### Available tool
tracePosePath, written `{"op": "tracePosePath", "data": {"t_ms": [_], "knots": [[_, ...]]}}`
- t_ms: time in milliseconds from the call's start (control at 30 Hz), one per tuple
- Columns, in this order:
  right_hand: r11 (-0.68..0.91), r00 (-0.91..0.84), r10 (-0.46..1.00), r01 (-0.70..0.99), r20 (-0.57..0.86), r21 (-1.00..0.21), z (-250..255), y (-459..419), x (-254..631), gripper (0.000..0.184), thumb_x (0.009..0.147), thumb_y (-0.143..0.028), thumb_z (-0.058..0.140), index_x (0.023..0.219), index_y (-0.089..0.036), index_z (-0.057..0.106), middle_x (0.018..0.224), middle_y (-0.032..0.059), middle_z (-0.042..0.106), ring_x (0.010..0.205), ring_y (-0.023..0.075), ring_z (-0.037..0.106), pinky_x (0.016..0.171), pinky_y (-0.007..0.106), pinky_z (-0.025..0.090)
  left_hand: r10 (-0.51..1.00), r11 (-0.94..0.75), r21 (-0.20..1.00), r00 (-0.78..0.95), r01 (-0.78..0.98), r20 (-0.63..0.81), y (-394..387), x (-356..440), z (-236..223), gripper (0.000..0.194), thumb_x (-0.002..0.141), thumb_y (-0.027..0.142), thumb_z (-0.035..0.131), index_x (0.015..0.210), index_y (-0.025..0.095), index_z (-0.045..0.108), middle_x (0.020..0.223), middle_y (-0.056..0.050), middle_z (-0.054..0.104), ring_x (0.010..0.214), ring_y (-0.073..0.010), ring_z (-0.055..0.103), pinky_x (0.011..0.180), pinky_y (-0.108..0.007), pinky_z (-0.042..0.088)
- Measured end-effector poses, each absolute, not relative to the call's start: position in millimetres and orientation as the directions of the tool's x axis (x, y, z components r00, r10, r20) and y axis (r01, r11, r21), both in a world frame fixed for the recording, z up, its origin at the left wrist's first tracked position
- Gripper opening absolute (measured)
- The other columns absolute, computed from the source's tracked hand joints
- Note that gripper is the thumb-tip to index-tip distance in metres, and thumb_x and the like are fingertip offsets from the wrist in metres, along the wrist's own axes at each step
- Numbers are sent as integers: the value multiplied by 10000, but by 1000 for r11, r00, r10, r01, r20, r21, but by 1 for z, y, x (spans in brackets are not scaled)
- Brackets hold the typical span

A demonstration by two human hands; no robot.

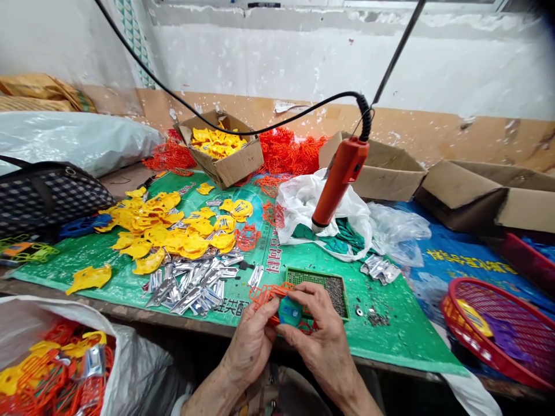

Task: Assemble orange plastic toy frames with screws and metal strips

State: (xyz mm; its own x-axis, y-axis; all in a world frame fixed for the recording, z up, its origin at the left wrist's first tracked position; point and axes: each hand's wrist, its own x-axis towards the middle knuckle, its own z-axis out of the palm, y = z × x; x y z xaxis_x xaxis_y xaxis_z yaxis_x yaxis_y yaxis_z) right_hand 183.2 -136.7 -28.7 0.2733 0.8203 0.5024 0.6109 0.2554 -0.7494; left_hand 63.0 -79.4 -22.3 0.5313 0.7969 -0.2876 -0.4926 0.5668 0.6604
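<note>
Close to the table's front edge, my left hand (255,335) grips an orange plastic frame (269,293) made of thin bars. My right hand (319,323) pinches a small teal plastic piece (290,312) against that frame, thumb below and fingers above. The fingers hide part of both pieces. Just behind my hands lies a green tray (346,294) filled with small dark screws. An orange electric screwdriver (340,182) hangs tip down from a black cable, above a white plastic bag (299,199) of dark green pieces (347,234). Shiny metal strips (195,283) lie left of my hands.
Yellow plastic pieces (173,225) are heaped at the left. Behind them stands a cardboard box (236,164) of yellow pieces. More boxes (468,190) line the back right. A red basket (463,323) sits at the right, and an open sack (125,346) of assembled parts at the lower left.
</note>
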Motion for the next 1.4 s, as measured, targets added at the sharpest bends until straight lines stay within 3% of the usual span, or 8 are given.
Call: {"op": "tracePosePath", "data": {"t_ms": [467, 633, 833, 1133, 1400], "knots": [[210, 289, 866, 532, 409, -821, -26, -135, 176, 524, 668, -57, 783, 1132, -261, 650, 1061, 55, 629, 981, 220, 627, 804, 339, 567, 793, 585, 637, 518, -501, -321, -81, 57, -24, 203, 734, 300, 806, 864, 150, 763, 791, -37, 749, 691, -159, 666, 657, -240, 523], [226, 256, 834, 648, 488, -727, -32, -138, 177, 498, 701, -126, 775, 1167, -233, 636, 1087, 84, 627, 992, 246, 619, 817, 399, 568, 798, 576, 647, 514, -500, -314, -81, 57, -24, 192, 741, 311, 796, 851, 158, 760, 786, -33, 746, 670, -158, 660, 645, -243, 507], [241, 183, 807, 765, 561, -598, -33, -141, 177, 453, 772, -212, 739, 1205, -225, 610, 1122, 119, 600, 997, 271, 607, 795, 446, 565, 802, 570, 650, 510, -502, -310, -84, 57, -22, 194, 733, 314, 795, 866, 176, 766, 813, -34, 747, 799, -202, 680, 760, -282, 521], [275, 213, 807, 691, 551, -669, -34, -145, 179, 473, 794, -215, 737, 1240, -239, 581, 1133, 112, 575, 1016, 251, 605, 799, 404, 576, 803, 561, 673, 515, -481, -301, -84, 58, -24, 194, 760, 328, 774, 850, 157, 770, 795, -36, 730, 738, -156, 640, 717, -245, 515], [206, 209, 850, 713, 483, -671, -36, -145, 180, 462, 761, -212, 759, 1198, -230, 609, 1116, 116, 585, 1000, 270, 603, 796, 441, 572, 799, 564, 675, 520, -476, -301, -85, 56, -29, 186, 777, 311, 751, 878, 156, 771, 832, -48, 745, 766, -176, 657, 755, -265, 521]]}}
